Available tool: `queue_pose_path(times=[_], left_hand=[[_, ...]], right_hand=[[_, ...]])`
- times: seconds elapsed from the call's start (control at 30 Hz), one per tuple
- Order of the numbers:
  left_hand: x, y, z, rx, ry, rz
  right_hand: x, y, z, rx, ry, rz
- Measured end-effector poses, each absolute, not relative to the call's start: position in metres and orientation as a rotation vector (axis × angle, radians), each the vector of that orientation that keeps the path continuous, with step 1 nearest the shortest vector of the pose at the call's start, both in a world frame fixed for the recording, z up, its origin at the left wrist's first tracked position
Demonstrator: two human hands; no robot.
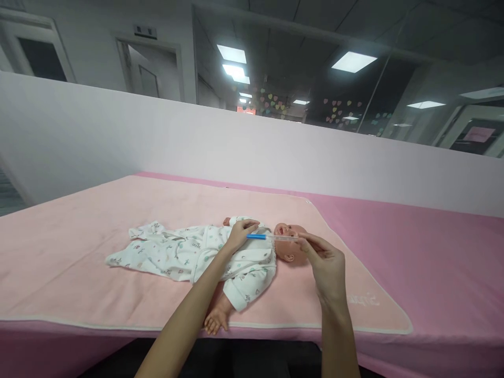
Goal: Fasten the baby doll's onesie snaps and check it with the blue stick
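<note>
A baby doll (234, 257) in white patterned clothes lies on its back, its head (289, 244) to the right. Over its chest and face I see a thin, clear thermometer (279, 238) with a blue end, held roughly level. My right hand (326, 257) pinches the clear end between thumb and fingers, beside the doll's head. My left hand (241, 234) is over the doll's chest, fingers stretched to the right and slightly bent, close to the blue end. Whether it touches the thermometer is hard to see; it seems to hold nothing. The doll's hand (216, 319) lies near the front edge.
Beneath the doll, a pale pink mat (79, 252) with a white border covers part of a darker pink table cover (441, 262). A low white partition (244, 152) runs along the back. Behind it are a glass wall with heart stickers and a doorway (151, 71).
</note>
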State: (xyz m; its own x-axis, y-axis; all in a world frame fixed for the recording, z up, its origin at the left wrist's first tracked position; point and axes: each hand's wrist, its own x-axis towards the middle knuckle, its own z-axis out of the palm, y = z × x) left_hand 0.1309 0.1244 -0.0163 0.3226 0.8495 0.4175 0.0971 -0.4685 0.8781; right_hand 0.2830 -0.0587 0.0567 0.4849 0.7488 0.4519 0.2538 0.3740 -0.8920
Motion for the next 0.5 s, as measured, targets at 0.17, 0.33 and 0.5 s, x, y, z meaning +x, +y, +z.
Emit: queue_pose_path(times=[0.17, 0.33, 0.5], left_hand=[[0.131, 0.119, -0.01, 1.819, 0.823, 1.075], [0.13, 0.12, -0.01, 1.83, 0.796, 0.995], [0.13, 0.116, -0.01, 1.975, 0.84, 0.955]], right_hand=[[0.325, -0.078, -0.02, -1.422, -0.952, 0.413], [0.365, -0.094, -0.079, -1.684, -0.932, 0.316], [0.35, -0.078, -0.078, -1.956, -1.28, -0.213]])
